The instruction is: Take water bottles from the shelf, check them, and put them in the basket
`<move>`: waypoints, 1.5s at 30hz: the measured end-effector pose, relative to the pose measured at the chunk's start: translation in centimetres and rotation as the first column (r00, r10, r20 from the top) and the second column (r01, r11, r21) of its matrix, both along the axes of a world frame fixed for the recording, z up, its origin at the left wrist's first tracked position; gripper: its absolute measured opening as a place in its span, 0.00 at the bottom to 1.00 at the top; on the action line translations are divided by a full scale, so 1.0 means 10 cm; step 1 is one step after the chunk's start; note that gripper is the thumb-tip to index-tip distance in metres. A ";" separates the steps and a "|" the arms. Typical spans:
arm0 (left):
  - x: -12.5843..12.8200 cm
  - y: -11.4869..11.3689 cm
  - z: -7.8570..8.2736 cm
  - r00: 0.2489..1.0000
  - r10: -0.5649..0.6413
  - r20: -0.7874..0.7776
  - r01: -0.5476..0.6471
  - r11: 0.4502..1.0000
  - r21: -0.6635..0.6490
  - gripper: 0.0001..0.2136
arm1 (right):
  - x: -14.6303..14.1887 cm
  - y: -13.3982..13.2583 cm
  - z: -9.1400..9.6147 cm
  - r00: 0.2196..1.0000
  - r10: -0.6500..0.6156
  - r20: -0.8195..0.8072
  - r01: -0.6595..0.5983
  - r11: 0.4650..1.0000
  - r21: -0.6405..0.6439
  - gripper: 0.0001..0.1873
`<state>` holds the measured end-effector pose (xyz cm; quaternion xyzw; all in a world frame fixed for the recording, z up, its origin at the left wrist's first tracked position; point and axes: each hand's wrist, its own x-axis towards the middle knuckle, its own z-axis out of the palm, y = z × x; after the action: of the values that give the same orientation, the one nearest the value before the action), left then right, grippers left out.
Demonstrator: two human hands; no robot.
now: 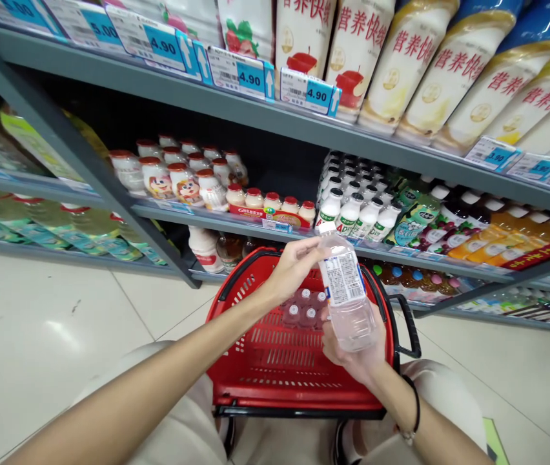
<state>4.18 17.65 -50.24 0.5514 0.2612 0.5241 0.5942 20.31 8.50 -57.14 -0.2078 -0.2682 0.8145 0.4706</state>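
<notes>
A clear plastic bottle (347, 281) with a white cap and a printed, barcoded label is tilted between my hands above the basket. My left hand (294, 268) grips it near the neck, the fingertips partly behind the bottle. Around its lower end, my right hand (359, 355) is closed from below and behind. Directly under the bottle is a red shopping basket (294, 391) with slotted walls, standing between my legs. Inside it lies a pack of small white-capped bottles (301, 313), partly covered by the held bottle.
Shelving (236, 119) stretches across the front. Red-capped small bottles (178, 177), white dark-capped bottles (352, 206) and juice bottles (512, 229) fill parts of the middle shelf. Large milk-drink bottles (410, 64) stand above price tags (308, 90). The basket's black handle (408, 329) sticks out right.
</notes>
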 end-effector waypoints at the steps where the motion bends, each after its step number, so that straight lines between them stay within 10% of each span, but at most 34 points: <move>1: 0.00 -0.02 0.03 1.000 -0.004 -0.017 0.004 1.000 0.023 0.15 | 0.01 0.01 -0.01 0.999 0.011 -0.033 -0.011 1.000 0.001 0.41; 11: -0.02 -0.03 0.03 0.999 0.028 -0.046 -0.024 0.996 0.083 0.17 | 0.03 0.09 -0.09 0.994 0.080 -0.078 -0.081 0.997 -0.008 0.41; 17: -0.02 0.07 -0.06 0.997 0.041 -0.063 -0.032 0.990 0.139 0.20 | 0.11 0.12 -0.08 0.978 -0.054 0.203 0.022 0.988 0.155 0.39; 25: -0.05 0.16 -0.14 0.995 0.063 -0.077 -0.055 0.994 0.097 0.28 | 0.23 0.16 -0.02 0.736 -0.424 0.527 0.139 0.858 0.495 0.24; 32: -0.13 0.22 -0.18 0.977 0.055 -0.204 -0.037 0.995 0.093 0.29 | 0.23 0.25 -0.05 0.575 -0.453 0.681 0.068 0.856 0.512 0.27; 40: -0.12 0.13 -0.40 0.849 -0.048 -0.527 0.109 0.990 0.086 0.26 | 0.56 0.54 0.18 -0.005 -0.293 0.956 -0.625 0.748 0.226 0.28; 45: 0.10 -0.03 -0.63 0.585 -0.118 -0.802 0.396 0.905 0.155 0.18 | 0.66 0.58 0.10 -0.396 -0.040 0.917 -0.674 0.691 -0.261 0.24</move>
<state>5.17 17.36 -56.58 0.8427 0.3196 0.1761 0.3959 26.87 14.31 -56.10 -0.5387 -0.7517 0.3333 -0.1838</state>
